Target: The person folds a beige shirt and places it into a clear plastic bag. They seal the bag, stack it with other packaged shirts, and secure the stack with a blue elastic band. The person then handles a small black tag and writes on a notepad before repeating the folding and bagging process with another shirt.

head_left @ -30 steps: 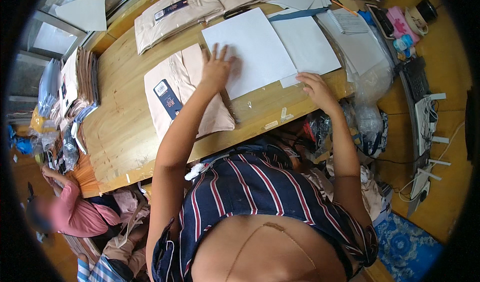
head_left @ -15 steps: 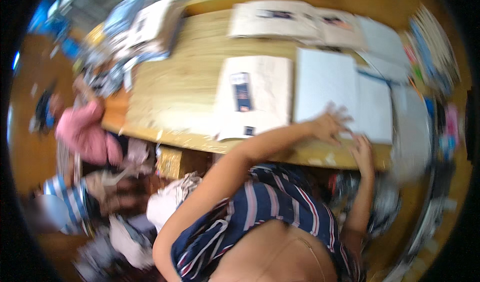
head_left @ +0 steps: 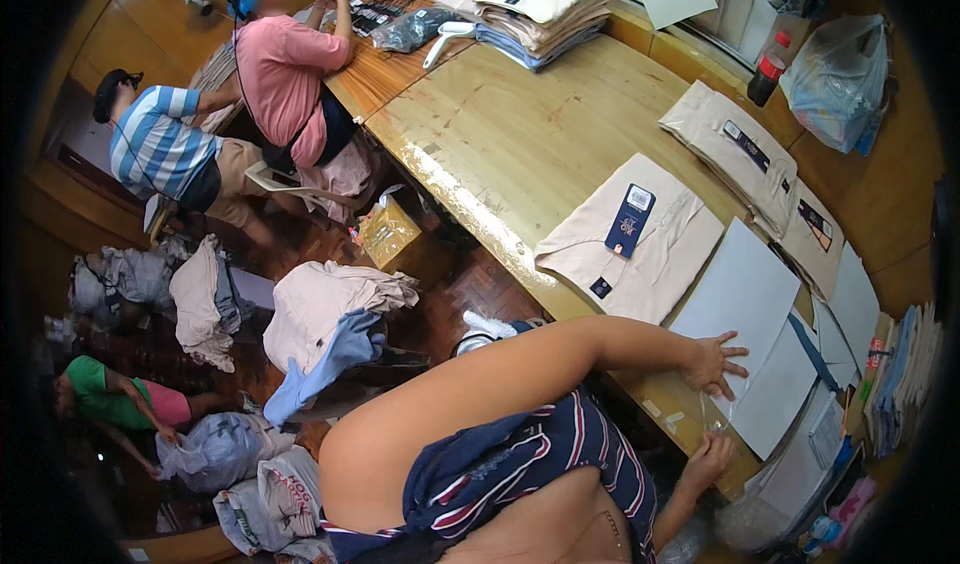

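My left hand (head_left: pixel 716 365) lies with fingers spread on a white sheet (head_left: pixel 742 286) near the table's front edge. Just below it, my right hand (head_left: pixel 706 462) pinches a bit of clear plastic (head_left: pixel 716 420) that stretches up toward the left hand. Left of the sheets lies a folded cream garment (head_left: pixel 655 254) with a dark blue tag (head_left: pixel 630 221) on it. A second white sheet (head_left: pixel 778 396) overlaps the first on the right.
Two more folded, tagged garments (head_left: pixel 735 149) lie along the table's far side. A garment stack (head_left: pixel 545 14) and a white tag gun-like tool (head_left: pixel 448 42) sit farther left. A dark-drink bottle (head_left: pixel 768 70) stands on the ledge. Co-workers (head_left: pixel 290 84) and piled clothes (head_left: pixel 335 314) are at left.
The view has swung, showing more of the room at left. My right hand has moved down from the sheets to beyond the table's edge, and clear plastic now shows between both hands.
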### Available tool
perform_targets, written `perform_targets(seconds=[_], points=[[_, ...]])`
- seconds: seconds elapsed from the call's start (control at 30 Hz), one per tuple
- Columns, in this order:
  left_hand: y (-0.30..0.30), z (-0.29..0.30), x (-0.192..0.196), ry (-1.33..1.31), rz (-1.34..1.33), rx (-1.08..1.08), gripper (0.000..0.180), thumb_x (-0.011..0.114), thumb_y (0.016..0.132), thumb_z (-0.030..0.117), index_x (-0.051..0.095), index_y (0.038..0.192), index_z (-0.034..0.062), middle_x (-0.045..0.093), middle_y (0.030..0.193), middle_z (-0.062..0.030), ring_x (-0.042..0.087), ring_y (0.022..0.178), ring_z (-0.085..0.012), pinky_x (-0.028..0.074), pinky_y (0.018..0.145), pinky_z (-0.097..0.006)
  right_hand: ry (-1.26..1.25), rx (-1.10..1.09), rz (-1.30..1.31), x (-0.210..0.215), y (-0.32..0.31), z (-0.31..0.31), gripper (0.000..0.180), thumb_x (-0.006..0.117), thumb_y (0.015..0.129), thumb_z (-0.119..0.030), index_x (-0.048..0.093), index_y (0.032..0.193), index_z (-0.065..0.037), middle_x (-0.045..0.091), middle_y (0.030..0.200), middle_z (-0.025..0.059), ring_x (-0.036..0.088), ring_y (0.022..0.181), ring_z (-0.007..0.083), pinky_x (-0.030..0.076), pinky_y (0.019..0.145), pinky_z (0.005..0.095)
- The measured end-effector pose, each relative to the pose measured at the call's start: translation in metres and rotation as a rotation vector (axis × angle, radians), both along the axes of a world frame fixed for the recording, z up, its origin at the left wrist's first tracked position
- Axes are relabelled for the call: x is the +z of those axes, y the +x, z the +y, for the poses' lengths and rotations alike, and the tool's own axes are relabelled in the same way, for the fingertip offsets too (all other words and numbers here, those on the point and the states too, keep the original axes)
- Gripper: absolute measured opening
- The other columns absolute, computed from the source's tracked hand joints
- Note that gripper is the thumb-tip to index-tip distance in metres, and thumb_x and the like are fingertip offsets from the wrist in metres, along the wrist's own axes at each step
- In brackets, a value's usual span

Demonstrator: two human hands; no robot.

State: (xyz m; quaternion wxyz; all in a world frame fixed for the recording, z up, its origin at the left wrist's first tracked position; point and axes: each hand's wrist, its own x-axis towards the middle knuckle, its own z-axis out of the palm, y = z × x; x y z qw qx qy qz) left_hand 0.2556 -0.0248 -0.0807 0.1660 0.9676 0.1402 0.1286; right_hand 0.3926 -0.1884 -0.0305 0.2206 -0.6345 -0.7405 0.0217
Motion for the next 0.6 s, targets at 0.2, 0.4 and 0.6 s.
perform_targets(seconds=[0.2, 0.4, 0.6], points=[[0.009, -0.002, -0.003, 0.008, -0.013, 0.008, 0.036, 0.030, 0.083, 0.043, 0.035, 0.119, 0.0421, 0.018, 0.135, -0.0007, 0.004, 0.125, -0.0335, 0.000, 0.093, -0.060, -0.121, -0.267, 0.258, 0.016, -0.038, 0.002, 0.025, 0.058, 0.071, -0.013, 0.055, 0.092, -0.001, 0.046, 0.091, 0.0159, 0.044, 0.085, 0.0321, 0.035, 0.075, 0.0416], [-0.021, 0.014, 0.011, 0.060, -0.054, 0.087, 0.039, 0.034, 0.079, 0.049, 0.038, 0.117, 0.0400, 0.020, 0.135, -0.0022, 0.006, 0.124, -0.0350, -0.001, 0.091, -0.063, -0.174, -0.281, -0.234, 0.028, -0.039, 0.022, 0.027, 0.064, 0.064, -0.018, 0.056, 0.087, -0.008, 0.048, 0.096, 0.0122, 0.043, 0.091, 0.0264, 0.034, 0.076, 0.0394], [-0.047, 0.016, 0.011, -0.001, 0.012, 0.127, 0.041, 0.029, 0.080, 0.052, 0.039, 0.117, 0.0382, 0.018, 0.135, -0.0025, 0.003, 0.125, -0.0339, -0.002, 0.091, -0.062, -0.078, -0.353, -0.233, 0.019, -0.050, 0.031, 0.016, 0.065, 0.062, -0.019, 0.059, 0.076, -0.014, 0.052, 0.080, -0.0008, 0.047, 0.086, 0.0158, 0.024, 0.083, 0.0433]])
